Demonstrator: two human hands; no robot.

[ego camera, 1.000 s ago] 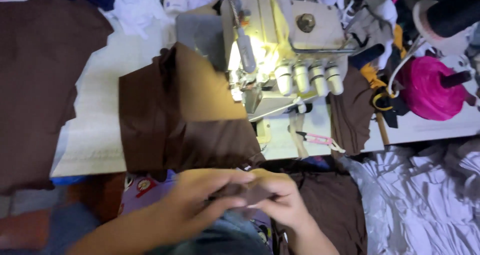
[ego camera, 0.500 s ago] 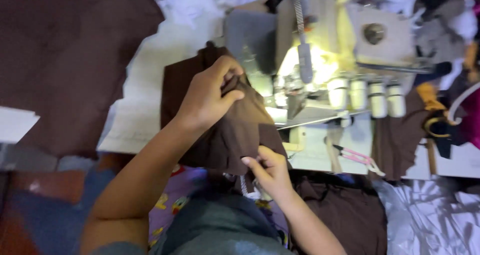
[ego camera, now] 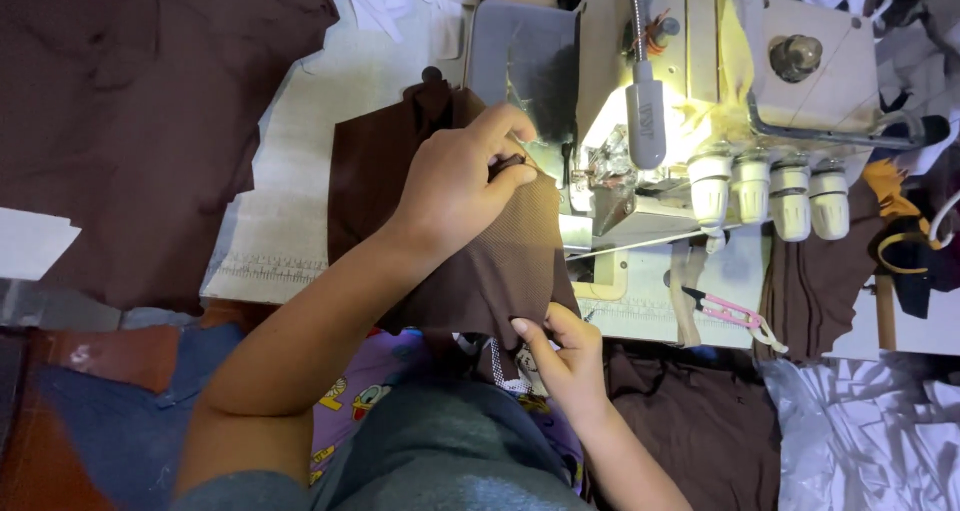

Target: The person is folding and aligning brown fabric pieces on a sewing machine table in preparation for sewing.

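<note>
The left hand [ego camera: 455,186] pinches the top edge of the brown cloth [ego camera: 480,271], just left of the sewing machine [ego camera: 700,101]. The right hand [ego camera: 565,356] pinches the cloth's bottom edge, farther from the machine, so the cloth runs long between both grips.

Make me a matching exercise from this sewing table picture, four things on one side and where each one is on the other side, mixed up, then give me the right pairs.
Things:
1. left hand
2. right hand
3. pink thread snips
4. four white knobs

Places:
A. lying on the table below the machine's right side
B. in a row along the front of the sewing machine
C. pinching the near edge of the brown fabric piece
D. pressing the fabric close to the lit needle area

Pairs: 1-D, 2-C, 3-A, 4-B
</note>
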